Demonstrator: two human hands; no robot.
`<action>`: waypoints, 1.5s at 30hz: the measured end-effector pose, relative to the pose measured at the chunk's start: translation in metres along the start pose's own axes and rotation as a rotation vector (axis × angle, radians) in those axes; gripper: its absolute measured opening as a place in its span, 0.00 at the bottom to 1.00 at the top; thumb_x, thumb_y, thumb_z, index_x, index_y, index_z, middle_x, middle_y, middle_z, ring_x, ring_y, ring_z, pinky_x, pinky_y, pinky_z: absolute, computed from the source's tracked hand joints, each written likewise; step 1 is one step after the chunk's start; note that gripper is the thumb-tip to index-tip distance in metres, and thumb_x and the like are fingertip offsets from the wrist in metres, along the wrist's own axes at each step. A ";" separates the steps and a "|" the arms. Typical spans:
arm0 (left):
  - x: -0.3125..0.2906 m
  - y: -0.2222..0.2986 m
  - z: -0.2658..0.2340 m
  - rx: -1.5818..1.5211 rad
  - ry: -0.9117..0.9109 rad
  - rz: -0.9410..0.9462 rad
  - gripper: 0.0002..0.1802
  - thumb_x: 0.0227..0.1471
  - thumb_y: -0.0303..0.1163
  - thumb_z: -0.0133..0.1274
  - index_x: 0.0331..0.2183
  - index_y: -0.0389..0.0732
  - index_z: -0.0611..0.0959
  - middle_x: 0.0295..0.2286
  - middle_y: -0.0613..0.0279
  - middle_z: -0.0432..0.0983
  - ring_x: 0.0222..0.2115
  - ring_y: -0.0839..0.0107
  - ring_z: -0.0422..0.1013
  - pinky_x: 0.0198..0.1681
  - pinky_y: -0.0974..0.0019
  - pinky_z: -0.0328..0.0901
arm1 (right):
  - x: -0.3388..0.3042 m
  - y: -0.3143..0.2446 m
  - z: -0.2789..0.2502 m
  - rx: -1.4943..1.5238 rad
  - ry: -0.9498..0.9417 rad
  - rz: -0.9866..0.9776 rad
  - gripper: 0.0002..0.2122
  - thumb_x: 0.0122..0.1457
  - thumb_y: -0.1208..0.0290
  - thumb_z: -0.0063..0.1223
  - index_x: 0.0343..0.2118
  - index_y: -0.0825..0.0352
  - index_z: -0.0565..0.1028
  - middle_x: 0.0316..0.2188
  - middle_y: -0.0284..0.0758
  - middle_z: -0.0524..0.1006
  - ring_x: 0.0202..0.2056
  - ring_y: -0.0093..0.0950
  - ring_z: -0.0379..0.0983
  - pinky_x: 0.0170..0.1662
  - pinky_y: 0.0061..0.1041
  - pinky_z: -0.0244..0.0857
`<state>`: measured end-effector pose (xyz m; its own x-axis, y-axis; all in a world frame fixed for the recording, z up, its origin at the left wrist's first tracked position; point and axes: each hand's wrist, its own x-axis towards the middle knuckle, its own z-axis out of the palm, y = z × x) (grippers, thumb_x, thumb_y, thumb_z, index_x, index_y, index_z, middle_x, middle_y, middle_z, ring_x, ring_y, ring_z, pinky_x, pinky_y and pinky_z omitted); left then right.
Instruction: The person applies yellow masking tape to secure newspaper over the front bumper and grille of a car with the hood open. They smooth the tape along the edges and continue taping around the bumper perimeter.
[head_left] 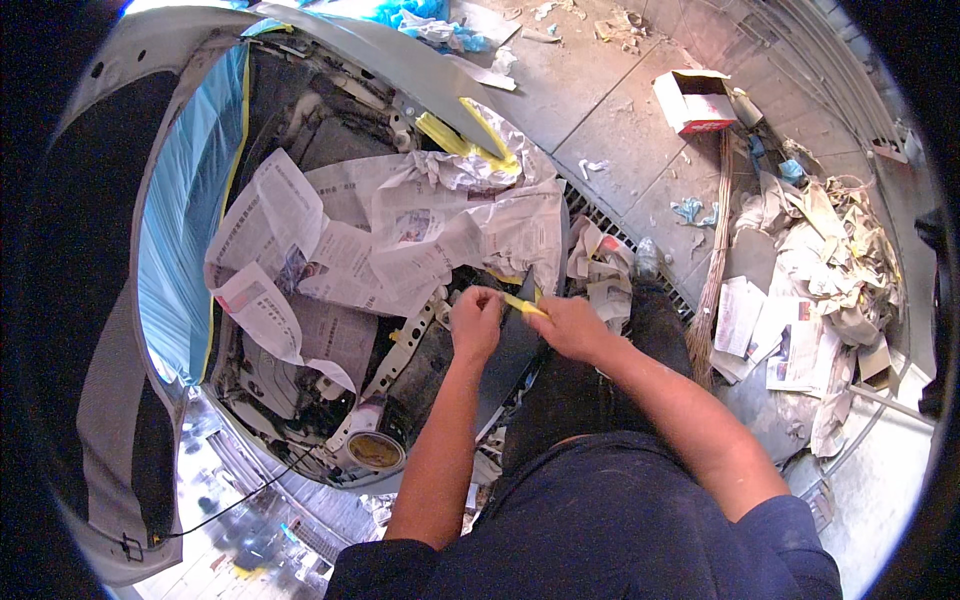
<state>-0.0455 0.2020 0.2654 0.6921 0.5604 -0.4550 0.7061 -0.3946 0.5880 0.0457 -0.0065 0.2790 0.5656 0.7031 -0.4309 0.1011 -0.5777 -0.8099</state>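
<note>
My left hand [477, 322] is closed in a pinch beside the front edge of the open engine bay. A short strip of yellow masking tape [524, 305] runs from its fingertips to my right hand [578, 328], whose fingers are closed on it. Whether a roll sits inside the right hand is hidden. Just beyond both hands, newspaper sheets [405, 225] lie crumpled and spread over the engine bay. More yellow tape [447, 136] sticks along the paper's far edge at the car body.
The raised hood [150, 200] stands at left with blue film [195, 215] on its inner side. A round tin [375, 450] sits at the bay's near corner. On the floor at right are a straw broom [717, 255], a box [692, 103] and heaped waste paper [835, 260]. A drain grate [612, 222] crosses the floor.
</note>
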 end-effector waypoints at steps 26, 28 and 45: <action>0.046 -0.005 0.026 0.200 0.163 0.049 0.19 0.53 0.32 0.71 0.46 0.36 0.85 0.38 0.52 0.88 0.44 0.49 0.81 0.53 0.48 0.72 | 0.039 0.024 -0.005 -0.200 0.103 0.267 0.26 0.67 0.46 0.57 0.34 0.70 0.88 0.35 0.57 0.86 0.41 0.58 0.85 0.48 0.57 0.78; 0.041 -0.002 0.026 0.141 0.116 0.051 0.22 0.53 0.31 0.72 0.48 0.37 0.83 0.38 0.53 0.89 0.42 0.51 0.82 0.52 0.49 0.73 | 0.040 0.026 -0.005 -0.187 0.108 0.252 0.26 0.67 0.46 0.57 0.34 0.71 0.88 0.34 0.57 0.85 0.41 0.58 0.85 0.48 0.57 0.78; 0.037 0.013 0.021 0.151 0.003 0.031 0.30 0.51 0.40 0.78 0.46 0.36 0.78 0.38 0.48 0.88 0.41 0.49 0.85 0.49 0.49 0.77 | 0.039 0.007 -0.009 -0.100 0.042 0.245 0.30 0.70 0.42 0.54 0.37 0.72 0.87 0.38 0.57 0.87 0.43 0.58 0.86 0.50 0.57 0.79</action>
<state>-0.0081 0.2020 0.2422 0.7137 0.5480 -0.4362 0.6990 -0.5170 0.4941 0.0755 0.0129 0.2599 0.6161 0.5211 -0.5907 0.0364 -0.7679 -0.6395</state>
